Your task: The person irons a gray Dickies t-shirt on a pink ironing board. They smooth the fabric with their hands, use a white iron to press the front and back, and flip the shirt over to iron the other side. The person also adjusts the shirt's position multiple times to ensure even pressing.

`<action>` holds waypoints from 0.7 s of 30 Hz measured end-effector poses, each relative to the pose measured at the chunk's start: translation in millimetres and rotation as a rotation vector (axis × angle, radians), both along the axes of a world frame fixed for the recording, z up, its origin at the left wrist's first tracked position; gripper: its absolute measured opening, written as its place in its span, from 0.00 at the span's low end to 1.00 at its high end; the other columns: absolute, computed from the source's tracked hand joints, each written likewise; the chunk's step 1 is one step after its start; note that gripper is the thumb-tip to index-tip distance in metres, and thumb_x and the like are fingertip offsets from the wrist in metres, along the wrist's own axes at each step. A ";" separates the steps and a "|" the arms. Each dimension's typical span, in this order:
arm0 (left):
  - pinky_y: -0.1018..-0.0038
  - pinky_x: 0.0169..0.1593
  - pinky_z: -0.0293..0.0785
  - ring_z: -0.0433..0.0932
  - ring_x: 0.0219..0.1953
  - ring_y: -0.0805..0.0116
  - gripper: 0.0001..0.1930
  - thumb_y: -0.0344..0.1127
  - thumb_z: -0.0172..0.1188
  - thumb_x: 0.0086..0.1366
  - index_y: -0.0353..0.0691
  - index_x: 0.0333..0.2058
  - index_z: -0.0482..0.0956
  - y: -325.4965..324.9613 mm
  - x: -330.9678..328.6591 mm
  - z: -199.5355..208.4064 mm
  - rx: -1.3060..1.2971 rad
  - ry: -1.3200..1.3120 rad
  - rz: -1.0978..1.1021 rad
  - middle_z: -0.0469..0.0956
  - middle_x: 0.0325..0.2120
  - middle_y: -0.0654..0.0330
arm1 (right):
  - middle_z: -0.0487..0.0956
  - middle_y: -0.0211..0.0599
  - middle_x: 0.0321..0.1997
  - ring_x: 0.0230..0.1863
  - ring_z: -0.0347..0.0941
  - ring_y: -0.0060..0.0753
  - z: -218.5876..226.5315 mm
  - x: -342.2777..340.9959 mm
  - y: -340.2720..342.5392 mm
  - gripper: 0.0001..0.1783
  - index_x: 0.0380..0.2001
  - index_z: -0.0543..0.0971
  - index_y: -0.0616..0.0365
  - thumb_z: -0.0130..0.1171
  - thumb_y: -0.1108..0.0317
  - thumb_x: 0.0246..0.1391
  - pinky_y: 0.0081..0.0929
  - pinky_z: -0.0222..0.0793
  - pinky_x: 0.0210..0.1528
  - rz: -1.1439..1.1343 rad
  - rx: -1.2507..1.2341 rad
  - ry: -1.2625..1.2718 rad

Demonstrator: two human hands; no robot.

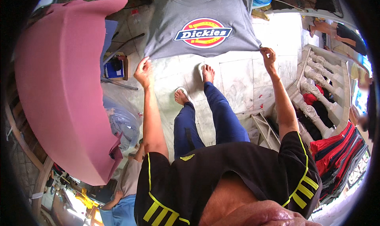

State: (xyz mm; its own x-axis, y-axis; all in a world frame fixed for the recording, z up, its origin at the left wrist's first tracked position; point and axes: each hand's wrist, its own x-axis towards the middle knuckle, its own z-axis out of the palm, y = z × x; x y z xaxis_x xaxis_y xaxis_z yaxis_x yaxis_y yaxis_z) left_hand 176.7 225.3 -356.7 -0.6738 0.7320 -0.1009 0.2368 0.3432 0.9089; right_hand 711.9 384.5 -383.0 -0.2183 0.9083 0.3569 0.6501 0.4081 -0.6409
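Observation:
A grey T-shirt (166, 32) with a round red, yellow and blue emblem on its chest is spread out in front of me, its neckline toward the top of the view. My left hand (144, 71) pinches its lower left corner, while my right hand (269, 59) grips the lower right corner. Between the two hands the hem runs nearly straight. The shirt's upper end reaches the edge of the view, so what supports it there is hidden.
A large pink fabric-covered board or sheet (63, 87) stands at left. Near it are a blue box (114, 69) and a clear plastic bag (122, 119). On the right are a white balustrade (316, 93) and stacked folded red and dark clothes (336, 155). Another person (128, 178) is at lower left.

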 end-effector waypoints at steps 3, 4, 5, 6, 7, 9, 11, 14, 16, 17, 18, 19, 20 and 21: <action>0.81 0.35 0.76 0.78 0.29 0.77 0.09 0.24 0.61 0.64 0.33 0.43 0.83 -3.4 5.3 -26.4 -0.053 -0.177 0.099 0.82 0.34 0.61 | 0.82 0.34 0.34 0.33 0.76 0.28 -21.2 -1.0 -15.4 0.04 0.32 0.83 0.57 0.66 0.74 0.51 0.28 0.71 0.39 -0.207 -0.318 -0.032; 0.81 0.35 0.76 0.78 0.29 0.77 0.09 0.24 0.60 0.65 0.33 0.43 0.83 -6.1 5.0 -28.8 -0.055 -0.167 0.082 0.82 0.33 0.61 | 0.82 0.33 0.35 0.34 0.76 0.27 -20.5 0.6 -17.1 0.05 0.33 0.83 0.55 0.66 0.73 0.52 0.26 0.71 0.38 -0.199 -0.310 -0.030; 0.81 0.35 0.76 0.78 0.28 0.77 0.09 0.23 0.60 0.65 0.32 0.43 0.83 -11.1 4.5 -29.2 -0.056 -0.157 0.063 0.82 0.33 0.61 | 0.82 0.32 0.35 0.35 0.76 0.25 -17.3 4.3 -18.7 0.05 0.34 0.84 0.54 0.65 0.72 0.53 0.25 0.70 0.38 -0.193 -0.301 -0.027; 0.81 0.35 0.76 0.78 0.28 0.77 0.10 0.23 0.59 0.65 0.32 0.44 0.82 -14.8 4.2 -28.9 -0.050 -0.143 0.054 0.82 0.33 0.61 | 0.82 0.31 0.35 0.36 0.77 0.23 -9.9 5.4 -13.9 0.05 0.35 0.84 0.53 0.65 0.71 0.54 0.23 0.70 0.37 -0.176 -0.286 -0.021; 0.79 0.33 0.79 0.79 0.27 0.76 0.10 0.22 0.61 0.63 0.33 0.43 0.83 -15.2 7.6 -29.5 0.003 -0.134 0.108 0.82 0.29 0.62 | 0.81 0.30 0.36 0.37 0.76 0.22 1.9 3.1 -12.9 0.05 0.36 0.83 0.54 0.65 0.71 0.54 0.22 0.69 0.36 -0.192 -0.306 -0.043; 0.79 0.32 0.79 0.79 0.27 0.76 0.10 0.22 0.61 0.63 0.33 0.43 0.83 -12.4 7.9 -29.4 0.002 -0.158 0.116 0.82 0.30 0.61 | 0.81 0.29 0.36 0.36 0.76 0.21 18.9 3.0 -8.9 0.05 0.35 0.83 0.54 0.65 0.73 0.53 0.23 0.68 0.35 -0.176 -0.231 -0.100; 0.79 0.31 0.79 0.78 0.26 0.77 0.10 0.23 0.61 0.63 0.33 0.43 0.83 -11.5 5.6 -33.9 -0.007 -0.184 0.096 0.82 0.31 0.61 | 0.82 0.29 0.36 0.35 0.75 0.22 8.9 12.7 -14.6 0.05 0.34 0.83 0.54 0.65 0.75 0.52 0.25 0.68 0.37 -0.153 -0.185 -0.127; 0.79 0.30 0.78 0.76 0.23 0.76 0.09 0.23 0.61 0.63 0.34 0.43 0.83 -2.9 8.7 -46.2 -0.049 -0.264 0.129 0.81 0.29 0.62 | 0.81 0.36 0.38 0.42 0.76 0.39 10.0 -2.7 -12.2 0.07 0.32 0.80 0.53 0.63 0.75 0.47 0.38 0.65 0.52 -0.125 -0.483 -0.248; 0.78 0.34 0.75 0.79 0.30 0.74 0.25 0.27 0.63 0.63 0.42 0.59 0.70 -12.0 8.3 -58.7 -0.147 -0.131 0.115 0.75 0.49 0.56 | 0.78 0.39 0.45 0.49 0.73 0.45 14.6 -17.9 -4.5 0.17 0.40 0.78 0.52 0.66 0.75 0.44 0.42 0.65 0.54 0.041 -0.452 -0.570; 0.77 0.35 0.75 0.78 0.31 0.73 0.30 0.28 0.65 0.62 0.45 0.62 0.65 -27.2 9.0 -65.4 -0.228 -0.084 0.135 0.72 0.51 0.56 | 0.74 0.43 0.49 0.55 0.69 0.49 20.9 -32.3 0.0 0.26 0.47 0.74 0.51 0.68 0.75 0.42 0.47 0.64 0.54 0.072 -0.520 -0.587; 0.76 0.35 0.75 0.78 0.32 0.72 0.35 0.28 0.66 0.61 0.48 0.65 0.61 -32.9 19.6 -65.1 -0.299 -0.054 0.164 0.70 0.54 0.56 | 0.75 0.45 0.49 0.56 0.69 0.50 32.8 -51.6 8.4 0.26 0.48 0.74 0.52 0.68 0.75 0.42 0.46 0.64 0.56 0.101 -0.475 -0.560; 0.75 0.36 0.76 0.77 0.32 0.71 0.38 0.29 0.67 0.59 0.51 0.66 0.59 -51.5 17.9 -68.9 -0.257 -0.121 0.117 0.71 0.54 0.56 | 0.75 0.45 0.50 0.57 0.68 0.50 45.6 -73.7 12.6 0.27 0.49 0.74 0.52 0.68 0.75 0.42 0.45 0.63 0.58 0.141 -0.445 -0.506; 0.73 0.36 0.76 0.77 0.31 0.71 0.38 0.29 0.68 0.59 0.52 0.66 0.60 -76.0 20.1 -74.2 -0.335 -0.005 0.100 0.71 0.53 0.57 | 0.75 0.46 0.51 0.58 0.68 0.51 60.6 -100.4 14.7 0.28 0.50 0.73 0.52 0.68 0.76 0.43 0.45 0.62 0.59 0.207 -0.420 -0.444; 0.73 0.35 0.76 0.77 0.29 0.71 0.37 0.30 0.68 0.59 0.51 0.65 0.61 -82.9 35.2 -69.3 -0.327 -0.085 0.136 0.72 0.51 0.57 | 0.75 0.46 0.51 0.58 0.68 0.51 71.7 -116.3 20.2 0.28 0.51 0.73 0.54 0.67 0.76 0.43 0.44 0.62 0.61 0.264 -0.406 -0.378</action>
State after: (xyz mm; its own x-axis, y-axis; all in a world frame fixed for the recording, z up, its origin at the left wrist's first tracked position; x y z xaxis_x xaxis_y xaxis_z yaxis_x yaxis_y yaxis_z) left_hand 212.0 142.4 -426.0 -0.7421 0.5560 -0.3744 0.0974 0.6421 0.7604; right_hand 595.6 404.7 -311.3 -0.4982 0.8536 -0.1524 0.7730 0.3577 -0.5239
